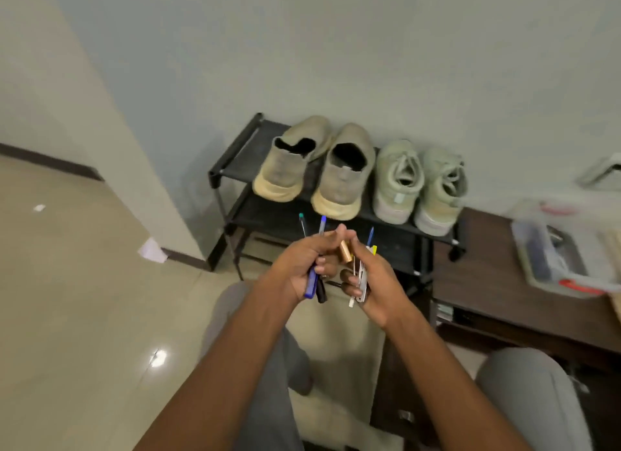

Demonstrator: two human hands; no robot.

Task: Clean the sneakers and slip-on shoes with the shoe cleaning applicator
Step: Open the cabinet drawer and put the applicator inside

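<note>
My left hand grips a bunch of pens; my right hand clutches more small stationery. The slip-on shoes sit at twelve o'clock, the sneakers at one, heels toward me, nearer my right. I see no applicator.

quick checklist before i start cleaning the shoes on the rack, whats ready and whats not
1. Slip-on shoes on the rack's top shelf, heels toward the person: ok.
2. Sneakers beside them on the same shelf: ok.
3. Left hand free: not ok, it grips pens.
4. Right hand free: not ok, it holds several small items.
5. Shoe cleaning applicator in hand: cannot tell; the copper-coloured cylinder between the hands is unclear.
6. Shoes within reach: probably ok, the rack stands just ahead.
</note>
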